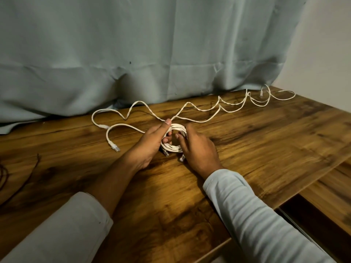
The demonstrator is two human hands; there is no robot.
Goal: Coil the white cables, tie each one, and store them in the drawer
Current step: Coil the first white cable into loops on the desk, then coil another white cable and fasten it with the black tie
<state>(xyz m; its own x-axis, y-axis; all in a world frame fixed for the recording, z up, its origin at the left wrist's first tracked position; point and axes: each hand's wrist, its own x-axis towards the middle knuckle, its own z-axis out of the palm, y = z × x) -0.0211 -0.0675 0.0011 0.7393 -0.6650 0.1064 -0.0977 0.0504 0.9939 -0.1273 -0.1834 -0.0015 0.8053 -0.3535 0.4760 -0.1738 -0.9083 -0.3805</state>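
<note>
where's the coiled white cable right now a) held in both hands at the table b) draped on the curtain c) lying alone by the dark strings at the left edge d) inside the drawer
a: the coil sits between the left hand and the right hand, both gripping it, over the wooden table.

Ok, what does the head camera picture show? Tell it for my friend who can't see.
A left hand and a right hand hold a small coil of white cable at a wooden table. More loose white cable lies in wavy loops behind them, in front of a pale curtain.
</note>
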